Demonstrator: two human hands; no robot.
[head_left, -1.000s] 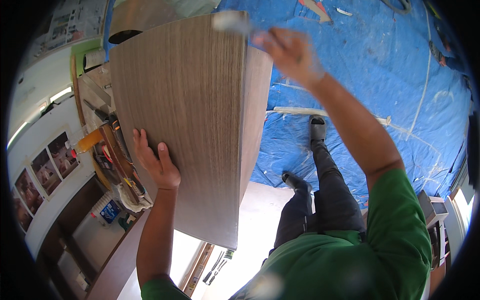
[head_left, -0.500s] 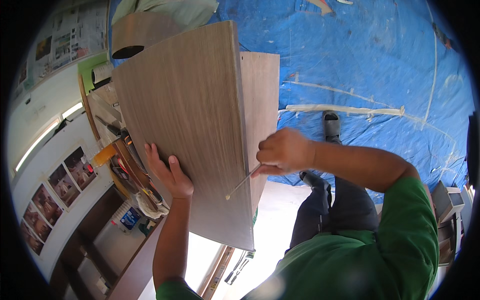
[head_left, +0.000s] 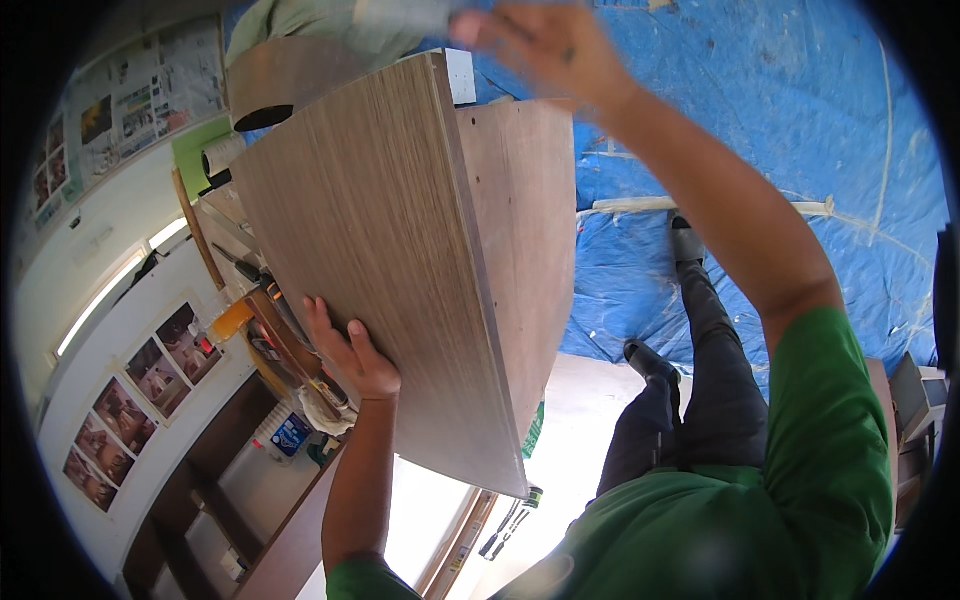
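A large brown wood-grain panel [head_left: 370, 220] stands on its edge in front of me. My left hand [head_left: 360, 355] lies against its face near the left side, fingers spread and thumb apart. Behind its right edge is a paler reddish-brown board [head_left: 520, 240] with a few small dark holes. My right hand [head_left: 560, 50] is raised beyond the far right corner of the panel, fingers curled and blurred by motion. A pale smear [head_left: 405, 15] to the left of those fingers looks like the thin stick, though its tip cannot be made out.
Blue sheeting [head_left: 760, 110] covers the floor at the right. A curved brown piece [head_left: 285, 75] stands beyond the panel. Hand tools [head_left: 270, 300] crowd the left side. A small white block [head_left: 460, 77] shows behind the panel's far corner. Drawer-like boxes [head_left: 918, 405] stand at far right.
My right hand has swung up and away from the panel's lower right edge, where the thin stick's tip touched the face. My left hand stays on the panel. The view has shifted slightly.
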